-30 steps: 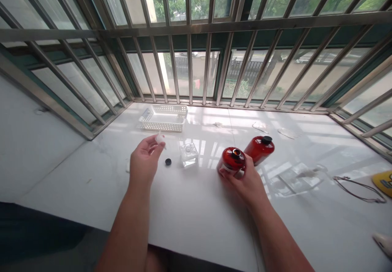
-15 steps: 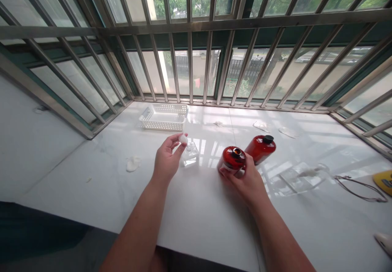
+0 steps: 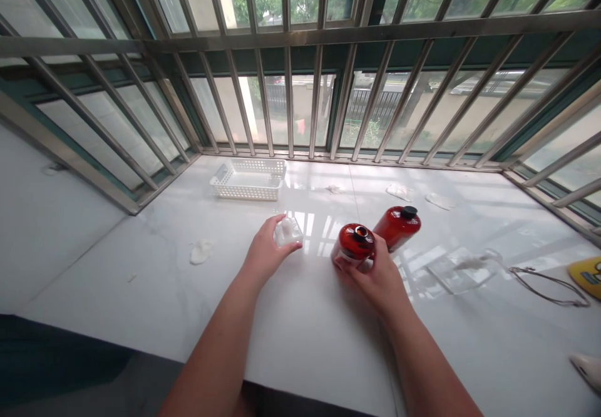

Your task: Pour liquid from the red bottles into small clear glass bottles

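My left hand point(image 3: 267, 246) is curved around a small clear square bottle point(image 3: 292, 236), thumb in front and fingers behind. A whitish cotton ball point(image 3: 287, 223) appears to rest at the top of this bottle; whether it is inside the neck I cannot tell. To the right, my right hand point(image 3: 373, 273) grips an open amber-red bottle point(image 3: 353, 243) that stands on the white surface, its round mouth facing up. Just behind it is a second amber-red bottle point(image 3: 399, 228) with a black cap.
A white perforated basket point(image 3: 248, 193) stands near the barred window. Flattened white cotton pieces point(image 3: 201, 252) lie scattered about. On the right are a clear plastic bag point(image 3: 462, 271), a dark cord point(image 3: 547, 288) and a yellow object point(image 3: 586, 277).
My left hand has moved right and down from holding the cotton ball up beside the clear bottle, and now wraps the bottle. My right hand stays on the open amber-red bottle.
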A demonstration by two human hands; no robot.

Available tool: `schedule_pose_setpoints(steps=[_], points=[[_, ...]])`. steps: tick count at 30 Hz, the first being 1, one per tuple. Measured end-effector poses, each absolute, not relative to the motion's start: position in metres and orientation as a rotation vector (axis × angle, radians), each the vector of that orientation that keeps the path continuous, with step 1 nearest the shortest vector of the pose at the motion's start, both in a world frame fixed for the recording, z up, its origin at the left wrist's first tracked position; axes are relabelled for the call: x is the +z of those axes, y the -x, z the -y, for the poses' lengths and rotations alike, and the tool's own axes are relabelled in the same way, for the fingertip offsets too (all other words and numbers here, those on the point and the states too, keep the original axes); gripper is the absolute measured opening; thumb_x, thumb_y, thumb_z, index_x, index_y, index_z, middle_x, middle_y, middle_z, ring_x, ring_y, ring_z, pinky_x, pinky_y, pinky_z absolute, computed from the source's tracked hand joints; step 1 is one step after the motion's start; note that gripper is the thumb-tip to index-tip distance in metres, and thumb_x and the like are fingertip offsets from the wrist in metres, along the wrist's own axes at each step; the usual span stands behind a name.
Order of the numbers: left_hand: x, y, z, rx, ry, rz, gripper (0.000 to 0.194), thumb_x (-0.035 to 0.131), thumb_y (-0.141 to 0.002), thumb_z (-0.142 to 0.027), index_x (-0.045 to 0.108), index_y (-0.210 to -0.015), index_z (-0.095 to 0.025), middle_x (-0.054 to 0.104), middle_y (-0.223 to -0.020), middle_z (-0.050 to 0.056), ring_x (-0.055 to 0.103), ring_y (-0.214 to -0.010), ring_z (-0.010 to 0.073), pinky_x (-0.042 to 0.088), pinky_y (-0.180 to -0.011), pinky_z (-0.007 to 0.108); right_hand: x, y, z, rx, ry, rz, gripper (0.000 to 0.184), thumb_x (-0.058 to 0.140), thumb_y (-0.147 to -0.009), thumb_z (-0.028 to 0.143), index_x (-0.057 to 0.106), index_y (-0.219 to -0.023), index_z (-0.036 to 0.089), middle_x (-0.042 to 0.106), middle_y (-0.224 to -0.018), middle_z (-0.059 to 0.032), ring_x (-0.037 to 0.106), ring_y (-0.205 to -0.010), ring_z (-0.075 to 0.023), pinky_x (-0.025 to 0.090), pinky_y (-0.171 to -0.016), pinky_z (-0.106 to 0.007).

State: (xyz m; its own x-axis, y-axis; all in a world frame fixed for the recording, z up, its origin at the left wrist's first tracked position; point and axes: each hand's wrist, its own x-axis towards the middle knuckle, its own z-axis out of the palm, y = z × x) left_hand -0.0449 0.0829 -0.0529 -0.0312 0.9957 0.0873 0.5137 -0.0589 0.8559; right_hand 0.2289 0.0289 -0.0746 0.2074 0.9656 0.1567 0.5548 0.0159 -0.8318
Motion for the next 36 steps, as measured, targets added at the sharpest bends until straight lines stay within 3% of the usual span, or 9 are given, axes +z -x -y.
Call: schedule_pose_setpoints(steps=[3,7,13,18,23,29,36], points=[[-0.0579,0.044,-0.0849,1.025,-1.627,-1.583,0.06,0.094,-0.079,-0.035,0.065,-0.132,-0.033,0.07,-0.149,0.004,0.064,-0.14,0.0324,0.049,-0.116,0.046,-0.074,-0.2285,-0.0286,0.625,1.65,1.444,0.081,0.084,-0.081,0.063,0.051,-0.148,0.031,0.069,-0.143,-0.0086,0.069,-0.123,-0.036,0.058,-0.1,-0.05],[-0.0624,0.0432,-0.0848,1.042,-1.533,-1.603,0.057,0.095,-0.077,-0.036,0.057,-0.119,-0.032,0.066,-0.156,0.003,0.065,-0.139,0.0329,0.052,-0.109,0.047,-0.0751,-0.2291,-0.0292,0.624,1.648,1.451,0.082,0.084,-0.081,0.063,0.051,-0.148,0.03,0.069,-0.143,-0.0078,0.07,-0.123,-0.0342,0.057,-0.1,-0.048],[-0.0578,0.0446,-0.0843,1.02,-1.572,-1.587,0.075,0.097,-0.077,-0.037,0.06,-0.142,-0.037,0.068,-0.152,0.004,0.06,-0.145,0.0343,0.047,-0.116,0.047,-0.0754,-0.2296,-0.0297,0.622,1.649,1.449,0.082,0.084,-0.081,0.061,0.05,-0.149,0.03,0.069,-0.144,-0.0074,0.069,-0.123,-0.0338,0.057,-0.102,-0.048],[-0.0542,0.0479,-0.0841,0.997,-1.589,-1.512,0.064,0.093,-0.081,-0.039,0.064,-0.138,-0.04,0.07,-0.147,0.0,0.063,-0.14,0.0313,0.048,-0.116,0.045,-0.075,-0.2298,-0.0295,0.623,1.641,1.452,0.081,0.084,-0.081,0.063,0.051,-0.148,0.03,0.069,-0.143,-0.0069,0.069,-0.123,-0.0336,0.057,-0.102,-0.048],[-0.0591,0.0485,-0.0852,1.017,-1.552,-1.483,0.063,0.093,-0.081,-0.039,0.06,-0.135,-0.036,0.066,-0.153,0.002,0.06,-0.143,0.0313,0.046,-0.118,0.047,-0.0743,-0.2301,-0.0298,0.629,1.638,1.445,0.081,0.084,-0.081,0.061,0.051,-0.148,0.03,0.068,-0.143,-0.0079,0.069,-0.122,-0.0339,0.057,-0.1,-0.048],[-0.0581,0.0511,-0.0872,0.973,-1.578,-1.363,0.054,0.089,-0.086,-0.039,0.066,-0.134,-0.036,0.069,-0.149,0.001,0.063,-0.139,0.0306,0.041,-0.125,0.047,-0.075,-0.2301,-0.0297,0.641,1.637,1.439,0.08,0.084,-0.082,0.063,0.052,-0.148,0.031,0.067,-0.145,-0.0088,0.069,-0.123,-0.0351,0.057,-0.1,-0.049],[-0.0534,0.0513,-0.0843,0.911,-1.562,-1.354,0.057,0.088,-0.086,-0.042,0.062,-0.136,-0.035,0.063,-0.156,0.003,0.063,-0.14,0.033,0.048,-0.119,0.047,-0.0766,-0.2302,-0.0304,0.643,1.627,1.429,0.082,0.086,-0.08,0.06,0.052,-0.148,0.03,0.068,-0.145,-0.0093,0.069,-0.124,-0.0359,0.057,-0.102,-0.051]])
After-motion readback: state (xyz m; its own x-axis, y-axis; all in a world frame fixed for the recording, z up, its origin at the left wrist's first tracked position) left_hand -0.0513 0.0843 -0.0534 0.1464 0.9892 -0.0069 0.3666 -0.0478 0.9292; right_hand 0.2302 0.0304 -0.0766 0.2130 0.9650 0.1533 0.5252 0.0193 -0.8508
